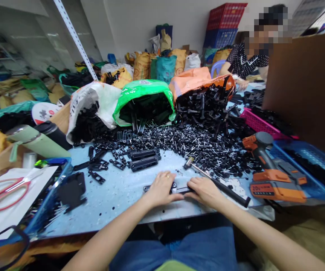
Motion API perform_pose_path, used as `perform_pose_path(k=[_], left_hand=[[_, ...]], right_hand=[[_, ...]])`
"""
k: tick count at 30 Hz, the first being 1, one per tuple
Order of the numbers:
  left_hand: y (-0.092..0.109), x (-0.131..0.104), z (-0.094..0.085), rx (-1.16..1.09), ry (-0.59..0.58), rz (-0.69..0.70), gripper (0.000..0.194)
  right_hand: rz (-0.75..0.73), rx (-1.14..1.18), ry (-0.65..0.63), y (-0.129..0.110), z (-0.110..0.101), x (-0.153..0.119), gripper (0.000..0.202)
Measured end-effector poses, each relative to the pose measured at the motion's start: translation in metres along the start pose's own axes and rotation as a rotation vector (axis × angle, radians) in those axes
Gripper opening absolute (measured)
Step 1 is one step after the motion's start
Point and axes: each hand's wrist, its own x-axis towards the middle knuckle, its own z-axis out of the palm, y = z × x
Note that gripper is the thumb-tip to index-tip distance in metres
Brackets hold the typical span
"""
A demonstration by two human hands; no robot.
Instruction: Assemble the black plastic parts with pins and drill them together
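Near the front edge of the blue table, my left hand (161,188) bends over the left part of a long black plastic piece (181,189), fingers closed on it. My right hand (204,190) grips the same piece at its right end. The piece lies flat, partly hidden under both hands. Just right of my right hand a hammer (217,182) lies slantwise, its metal head pointing up and left. Several long black parts (144,160) are stacked behind my left hand. A pile of small black pieces with metal pins (196,143) spreads behind both hands.
An orange cordless drill (276,186) and a blue basket (312,162) stand on the right. Left are red scissors (6,192) on paper and a green bottle (38,141). Open sacks (144,90) line the back; a person (247,62) sits beyond, at the right.
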Motion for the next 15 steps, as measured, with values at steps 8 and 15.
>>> perform_pose_path(k=[8, 15], left_hand=[[-0.046, 0.137, 0.002, 0.048, 0.135, -0.449, 0.021], [-0.045, 0.095, 0.003, -0.149, 0.278, -0.448, 0.020]], right_hand=[[0.125, 0.123, 0.054, -0.003, 0.016, -0.014, 0.034], [0.456, -0.058, 0.158, 0.067, 0.002, 0.052, 0.022]])
